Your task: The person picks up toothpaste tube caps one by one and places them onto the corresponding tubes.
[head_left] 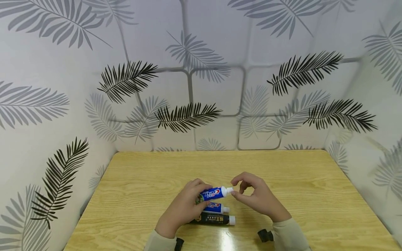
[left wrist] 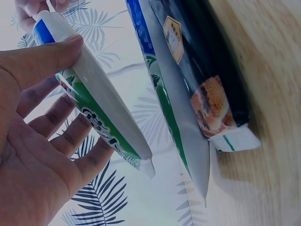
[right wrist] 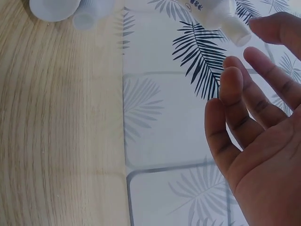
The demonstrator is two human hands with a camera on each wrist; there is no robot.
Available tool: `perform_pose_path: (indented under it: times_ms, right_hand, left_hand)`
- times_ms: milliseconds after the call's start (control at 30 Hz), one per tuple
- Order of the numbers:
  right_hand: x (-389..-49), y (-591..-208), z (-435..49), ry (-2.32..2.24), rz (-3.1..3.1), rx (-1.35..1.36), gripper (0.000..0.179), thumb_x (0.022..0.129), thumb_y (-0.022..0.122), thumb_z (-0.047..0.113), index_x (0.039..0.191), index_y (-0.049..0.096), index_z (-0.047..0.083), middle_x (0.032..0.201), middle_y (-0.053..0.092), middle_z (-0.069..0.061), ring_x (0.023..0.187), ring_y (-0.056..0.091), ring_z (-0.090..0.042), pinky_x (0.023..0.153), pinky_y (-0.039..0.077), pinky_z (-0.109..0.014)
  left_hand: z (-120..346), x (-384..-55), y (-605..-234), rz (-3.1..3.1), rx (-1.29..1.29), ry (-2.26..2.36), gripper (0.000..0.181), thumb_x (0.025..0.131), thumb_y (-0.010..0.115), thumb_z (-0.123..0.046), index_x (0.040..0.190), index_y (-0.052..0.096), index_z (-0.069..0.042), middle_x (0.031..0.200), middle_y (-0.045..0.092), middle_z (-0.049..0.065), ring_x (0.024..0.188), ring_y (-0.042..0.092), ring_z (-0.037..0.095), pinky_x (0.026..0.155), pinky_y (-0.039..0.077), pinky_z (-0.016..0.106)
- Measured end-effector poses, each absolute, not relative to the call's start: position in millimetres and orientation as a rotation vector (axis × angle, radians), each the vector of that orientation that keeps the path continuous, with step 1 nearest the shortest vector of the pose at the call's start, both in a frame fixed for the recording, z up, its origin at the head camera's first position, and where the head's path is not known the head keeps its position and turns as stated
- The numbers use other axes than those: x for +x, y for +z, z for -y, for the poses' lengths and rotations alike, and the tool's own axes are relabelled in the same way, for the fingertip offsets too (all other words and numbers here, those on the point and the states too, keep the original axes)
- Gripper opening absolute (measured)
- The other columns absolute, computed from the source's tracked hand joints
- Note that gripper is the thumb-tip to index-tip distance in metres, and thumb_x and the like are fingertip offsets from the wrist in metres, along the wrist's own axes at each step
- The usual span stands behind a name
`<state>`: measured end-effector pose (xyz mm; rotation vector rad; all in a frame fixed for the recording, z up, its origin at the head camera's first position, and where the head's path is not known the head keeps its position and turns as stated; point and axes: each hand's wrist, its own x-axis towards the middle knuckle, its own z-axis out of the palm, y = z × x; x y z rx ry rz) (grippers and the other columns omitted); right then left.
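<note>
My left hand (head_left: 188, 200) grips a blue, green and white toothpaste tube (head_left: 213, 193) between thumb and fingers. The tube is held above the table, its white cap (head_left: 230, 190) pointing right. Close to that cap is my right hand (head_left: 255, 193), thumb and fingers loosely bent. The right wrist view shows a gap between thumb (right wrist: 270, 30) and forefinger beside the cap, with nothing pinched. Below the held tube lies a second blue toothpaste tube (head_left: 215, 208), partly hidden by the left hand. Nearer to me is a black toothpaste tube (head_left: 216, 219) with a white cap.
The wooden table (head_left: 150, 174) carries the tubes near its front middle. Leaf-patterned covering (head_left: 213, 132) stands behind it and at both sides. A small black object (head_left: 265, 235) is by the right sleeve, and another dark piece (head_left: 179, 244) is by the left sleeve.
</note>
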<state>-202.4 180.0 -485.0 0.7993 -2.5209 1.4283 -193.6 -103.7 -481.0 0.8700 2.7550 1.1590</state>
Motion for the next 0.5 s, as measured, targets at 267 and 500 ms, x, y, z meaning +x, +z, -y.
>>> perform_pose_path:
  times_ms: [267,500]
  right_hand:
    - [-202.1,-484.9,-179.7,1.448,2.515,0.876,0.027,0.093,0.081,0.008,0.113,0.073,0.025,0.106,0.070,0.008,0.080,0.063,-0.009,0.077,0.058,-0.038]
    - [-203.1,-486.2,-180.1,1.455,2.502,0.879,0.021,0.096,0.080,0.009,0.109,0.074,0.024,0.102,0.072,0.005,0.080,0.064,-0.009,0.075,0.058,-0.038]
  left_hand:
    - [105.0,-194.6,-481.1,-2.754,0.889,1.165,0.042,0.099,0.077,-0.016,0.140,0.068,-0.016,0.124,0.064,-0.007,0.113,0.056,0.012,0.095,0.057,0.030]
    - [104.2,-194.3,-481.3,-2.759,0.889,1.159,0.042,0.098,0.078,-0.013,0.139,0.069,-0.017,0.124,0.065,-0.006,0.114,0.056,0.013,0.097,0.057,0.032]
